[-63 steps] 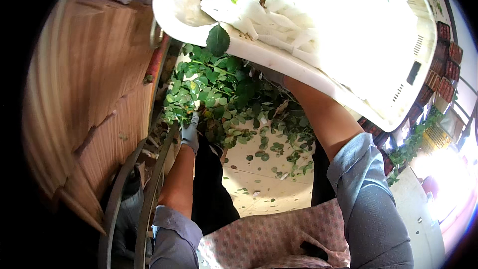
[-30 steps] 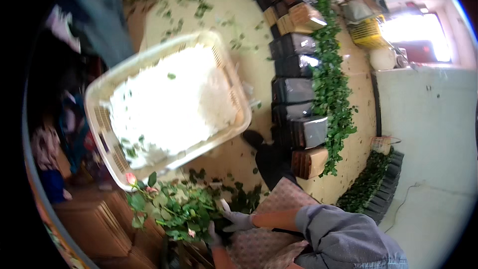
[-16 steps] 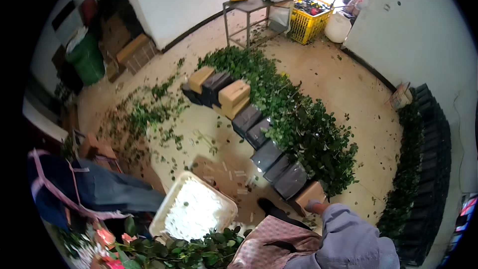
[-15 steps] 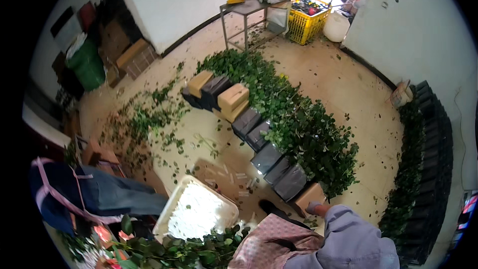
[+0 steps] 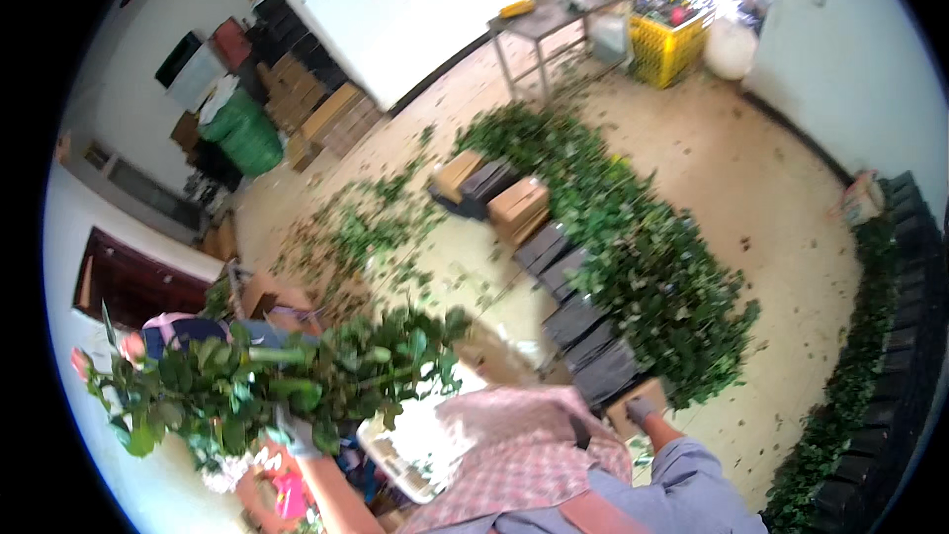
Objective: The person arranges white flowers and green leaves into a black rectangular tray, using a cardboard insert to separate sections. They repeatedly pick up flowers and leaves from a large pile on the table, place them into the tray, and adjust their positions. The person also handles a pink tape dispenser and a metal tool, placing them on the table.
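In my gloved left hand [image 5: 297, 431] is a bunch of leafy rose stems [image 5: 326, 376], its pink blooms [image 5: 130, 346] pointing to the left. Dense leaves partly cover my fingers there. At the lower right, my gloved right hand [image 5: 643, 409] grips the edge of a brown cardboard-wrapped bundle [image 5: 621, 419]. That bundle ends a slanting row of box-shaped dark-wrapped bundles [image 5: 603, 368] and brown ones, with green foliage [image 5: 672, 307] spreading from their right side. Below my left hand, a pale tub [image 5: 400, 465] with white pieces is partly hidden by my pink checked apron [image 5: 534, 435].
Loose leaves [image 5: 366, 227] litter the floor. Along the right wall runs another row of black-wrapped bundles [image 5: 885, 376] with foliage. A metal table [image 5: 554, 15] and yellow crate [image 5: 667, 44] stand at the back. A person [image 5: 183, 328] is mostly hidden behind the stems.
The leafy rose bunch has risen from the lower edge in my left hand, which has come into view. My right hand stays at the brown bundle. The view has shifted left.
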Available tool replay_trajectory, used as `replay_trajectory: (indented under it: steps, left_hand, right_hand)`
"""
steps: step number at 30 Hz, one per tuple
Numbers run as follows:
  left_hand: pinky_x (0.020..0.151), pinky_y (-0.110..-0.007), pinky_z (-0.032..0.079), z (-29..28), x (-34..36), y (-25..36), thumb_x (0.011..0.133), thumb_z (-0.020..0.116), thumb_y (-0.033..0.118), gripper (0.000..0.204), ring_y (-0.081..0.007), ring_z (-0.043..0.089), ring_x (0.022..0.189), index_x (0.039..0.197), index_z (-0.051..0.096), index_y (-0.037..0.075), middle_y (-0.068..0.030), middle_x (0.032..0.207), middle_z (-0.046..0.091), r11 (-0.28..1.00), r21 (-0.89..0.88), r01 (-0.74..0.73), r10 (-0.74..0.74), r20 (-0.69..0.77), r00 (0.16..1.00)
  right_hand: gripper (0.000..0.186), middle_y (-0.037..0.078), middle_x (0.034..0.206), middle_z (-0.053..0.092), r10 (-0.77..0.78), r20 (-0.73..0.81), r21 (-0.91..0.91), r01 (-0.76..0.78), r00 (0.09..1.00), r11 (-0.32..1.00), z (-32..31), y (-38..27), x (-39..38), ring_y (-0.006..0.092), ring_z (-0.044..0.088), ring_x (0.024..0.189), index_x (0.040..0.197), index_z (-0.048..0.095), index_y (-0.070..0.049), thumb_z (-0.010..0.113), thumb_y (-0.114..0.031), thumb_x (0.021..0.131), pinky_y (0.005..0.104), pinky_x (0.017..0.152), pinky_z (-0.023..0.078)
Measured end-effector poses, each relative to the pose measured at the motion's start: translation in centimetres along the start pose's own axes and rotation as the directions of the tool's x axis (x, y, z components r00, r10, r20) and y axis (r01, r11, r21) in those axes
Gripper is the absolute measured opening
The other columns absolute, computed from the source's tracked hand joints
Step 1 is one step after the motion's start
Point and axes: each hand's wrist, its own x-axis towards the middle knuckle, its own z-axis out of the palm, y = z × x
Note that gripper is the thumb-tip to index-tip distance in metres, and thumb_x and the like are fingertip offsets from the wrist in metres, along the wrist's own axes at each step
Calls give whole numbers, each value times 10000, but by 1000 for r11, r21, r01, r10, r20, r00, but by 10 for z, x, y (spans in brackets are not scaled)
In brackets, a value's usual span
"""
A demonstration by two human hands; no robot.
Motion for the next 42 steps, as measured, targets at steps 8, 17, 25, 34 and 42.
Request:
replay_trajectory:
  steps: [8, 17, 25, 34, 42]
  left_hand:
    - [1018, -391, 481, -39, 83, 60, 1024, 557, 346, 472, -248, 585, 1172, 1357, 576, 12, -101, 1348, 597, 975, -47, -217, 213, -85, 973]
    - [1020, -378, 480, -113, 201, -34, 1031, 560, 309, 447, -235, 582, 1174, 1359, 576, 6, -94, 1353, 595, 977, -98, -191, 160, -257, 953]
    - [992, -365, 500, -167, 355, -86, 1030, 570, 250, 401, -209, 589, 1170, 1351, 582, 11, -76, 1346, 597, 999, -44, -27, 20, -154, 988]
    - [1012, -414, 513, -165, 566, -119, 1012, 573, 286, 493, -250, 596, 1210, 1436, 523, 39, -89, 1398, 576, 990, -113, -85, 62, -191, 980]
    - [1069, -427, 493, -205, 687, -178, 1021, 590, 281, 581, -263, 551, 1294, 1503, 431, -1, -114, 1511, 499, 984, 139, -114, 160, -388, 908]
  right_hand:
    - [296, 82, 933, 711, -23, -72, -124, 14, 997, 992, 67, -38, 18, 288, 664, 793, 1068, 691, -116, 548, -346, 949, 415, 663, 505]
    - [486, 246, 1250, 686, -116, 118, -684, 166, 986, 711, 116, -85, 98, 392, 652, 1193, 1219, 717, -55, 510, -410, 960, 422, 984, 524]
    - [295, 101, 798, 701, 100, 51, -555, -56, 994, 830, 156, -492, 79, 236, 651, 688, 940, 701, -28, 576, -296, 933, 395, 570, 505]
    - [390, 101, 879, 708, -170, 64, -133, 178, 983, 975, 277, -756, 179, 190, 668, 739, 1046, 700, 11, 719, -354, 910, 340, 660, 535]
    - [549, 138, 990, 747, 3, 195, -801, 158, 981, 578, 317, -774, 367, 253, 677, 917, 1066, 752, -10, 690, -526, 891, 388, 761, 533]
